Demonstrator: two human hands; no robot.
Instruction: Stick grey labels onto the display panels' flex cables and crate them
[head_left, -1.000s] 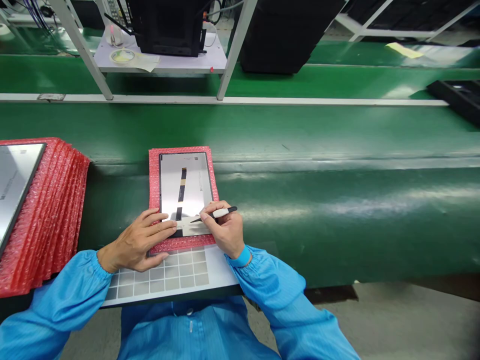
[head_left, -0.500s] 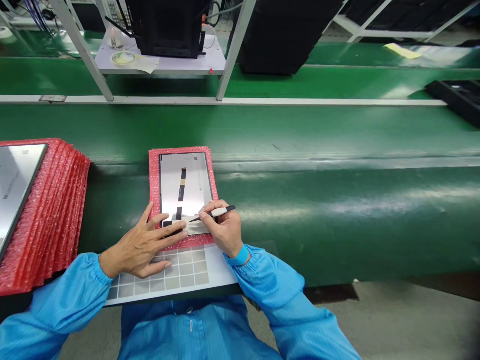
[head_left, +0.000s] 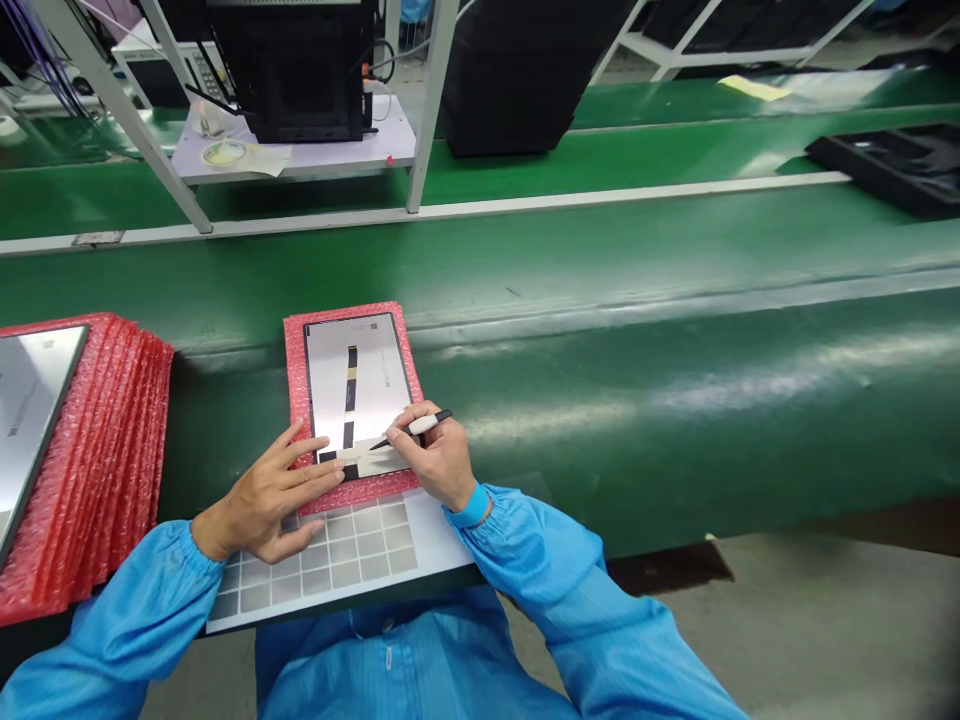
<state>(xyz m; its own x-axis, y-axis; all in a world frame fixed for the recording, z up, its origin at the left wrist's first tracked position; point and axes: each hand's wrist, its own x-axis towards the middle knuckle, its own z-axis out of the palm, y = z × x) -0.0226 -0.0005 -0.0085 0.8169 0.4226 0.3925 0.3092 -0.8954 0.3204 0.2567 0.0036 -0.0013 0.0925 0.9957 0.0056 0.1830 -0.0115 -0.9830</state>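
Observation:
A display panel with a silvery back lies face down on pink bubble wrap. Down its middle runs a black and tan flex cable, ending near the panel's lower edge by a pale strip. My right hand pinches a slim pointed tool with a white grip and black ends. Its tip is at the pale strip; I cannot tell whether it touches. My left hand spreads over the lower left corner, fingertips at the panel's bottom edge and thumb above a sheet of grey square stickers.
At the left stands a tall stack of pink bubble-wrap sleeves with another panel on top. The green bench stretches right. Behind are a metal frame, a small shelf and a black tray.
My left hand has drawn back a little to the left, uncovering more of the cable's lower end. The right hand still holds the tool near the same spot. The view has tilted slightly.

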